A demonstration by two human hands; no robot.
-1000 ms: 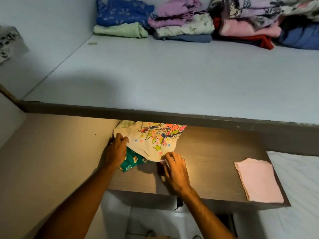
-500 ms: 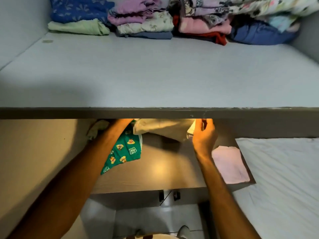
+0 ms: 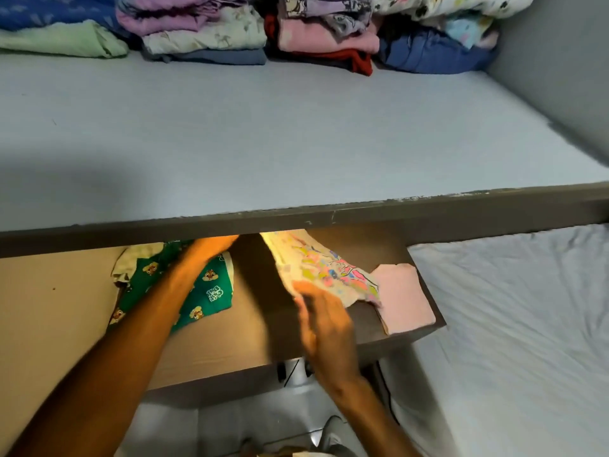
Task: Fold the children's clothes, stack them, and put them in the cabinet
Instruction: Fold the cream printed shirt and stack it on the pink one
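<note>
Draping from the right hand (image 3: 324, 319), the printed shirt (image 3: 324, 267) lifts away.

Home bedroom: cabinet shelf (image 3: 296, 133) carrying folded children's clothes (image 3: 250, 31), bed with white sheet (image 3: 514, 324) alongside on the right.

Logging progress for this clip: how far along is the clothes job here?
Done: several folded stacks sit at the back of the upper shelf, and a folded pink piece lies on the lower shelf. In hand: the right hand holds a printed shirt; the left hand reaches over green shorts. Left: stacking these two.
</note>
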